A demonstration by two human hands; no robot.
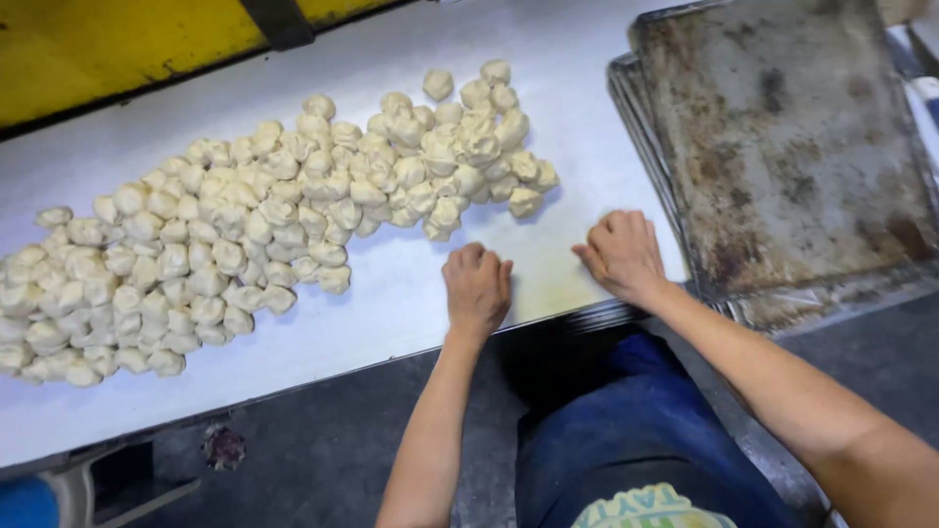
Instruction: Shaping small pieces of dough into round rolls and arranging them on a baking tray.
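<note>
Both bare forearms reach forward from the body, the left hand (476, 286) curled palm-down with its fingers tucked under. The right hand (622, 254) lies just beside it to the right, also palm-down, its knuckles raised and fingers bent.

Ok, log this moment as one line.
left hand: cupped on table | right hand: cupped on table | dough pieces: heaped left | baking trays: stacked right

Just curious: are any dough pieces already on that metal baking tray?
No: the top baking tray is bare and stained, and the dough pieces all lie on the white table.
</note>
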